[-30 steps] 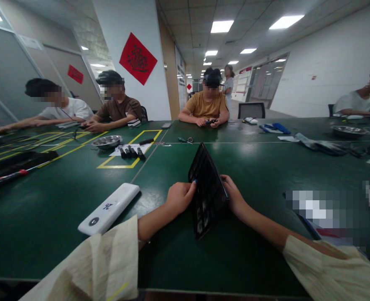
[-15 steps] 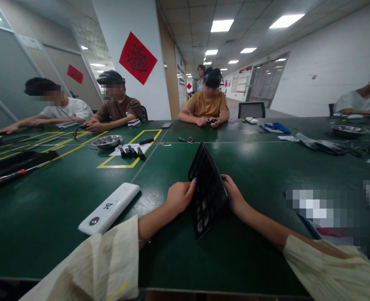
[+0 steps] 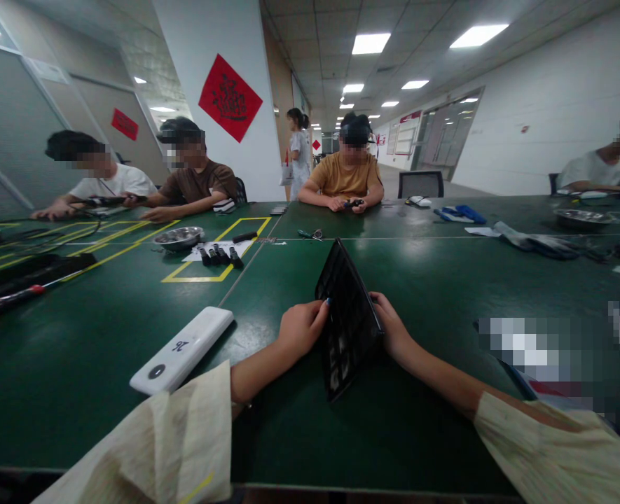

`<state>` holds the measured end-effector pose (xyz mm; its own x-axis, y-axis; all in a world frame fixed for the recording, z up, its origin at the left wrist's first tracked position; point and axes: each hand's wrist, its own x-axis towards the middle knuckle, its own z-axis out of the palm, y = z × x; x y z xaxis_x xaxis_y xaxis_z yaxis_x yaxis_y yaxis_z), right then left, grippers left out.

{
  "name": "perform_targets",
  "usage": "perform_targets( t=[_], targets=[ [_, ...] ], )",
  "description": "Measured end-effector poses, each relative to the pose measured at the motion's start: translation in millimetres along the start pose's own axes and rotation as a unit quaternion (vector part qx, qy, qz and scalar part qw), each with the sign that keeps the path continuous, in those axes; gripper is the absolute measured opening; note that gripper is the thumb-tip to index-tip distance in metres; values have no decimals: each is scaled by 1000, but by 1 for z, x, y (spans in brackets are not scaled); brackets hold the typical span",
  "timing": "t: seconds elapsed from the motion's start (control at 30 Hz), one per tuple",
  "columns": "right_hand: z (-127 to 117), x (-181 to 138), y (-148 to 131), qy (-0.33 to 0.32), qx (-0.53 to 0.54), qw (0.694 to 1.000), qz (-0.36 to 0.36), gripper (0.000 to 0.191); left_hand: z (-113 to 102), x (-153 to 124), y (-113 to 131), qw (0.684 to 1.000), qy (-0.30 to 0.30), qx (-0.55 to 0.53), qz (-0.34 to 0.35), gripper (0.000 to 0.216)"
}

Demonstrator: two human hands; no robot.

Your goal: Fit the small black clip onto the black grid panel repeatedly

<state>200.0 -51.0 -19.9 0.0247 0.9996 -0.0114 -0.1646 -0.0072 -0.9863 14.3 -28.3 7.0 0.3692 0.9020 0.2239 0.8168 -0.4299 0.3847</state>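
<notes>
A thin black panel, glossy and patterned with a grid of dark squares, stands tilted on edge over the green table. My left hand grips it from the left, the thumb, with a blue tip, lying against the gridded face. The other fingers of that hand are mostly hidden. On the far right side, my right hand holds the panel's edge and back, its fingertips partly behind it. Left of my left forearm lies a white power bank marked with a number.
Metal bowl, several short black cylinders on white paper and yellow tape marks lie ahead left. A red-handled tool rests far left. Gloves and a blurred packet lie right. Co-workers sit around the table.
Both my hands and the black panel stay in place. At left, a seated co-worker's arms have drawn in, with a dark item now held there. A standing person in the background has moved left.
</notes>
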Motion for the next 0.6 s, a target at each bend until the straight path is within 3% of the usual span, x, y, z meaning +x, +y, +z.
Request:
perform_targets(
  t=[0.6],
  targets=[
    [1, -3, -4, -2, -6, 1000, 2, 36, -1, -2, 0, 1000, 0, -8, 14, 45]
  ],
)
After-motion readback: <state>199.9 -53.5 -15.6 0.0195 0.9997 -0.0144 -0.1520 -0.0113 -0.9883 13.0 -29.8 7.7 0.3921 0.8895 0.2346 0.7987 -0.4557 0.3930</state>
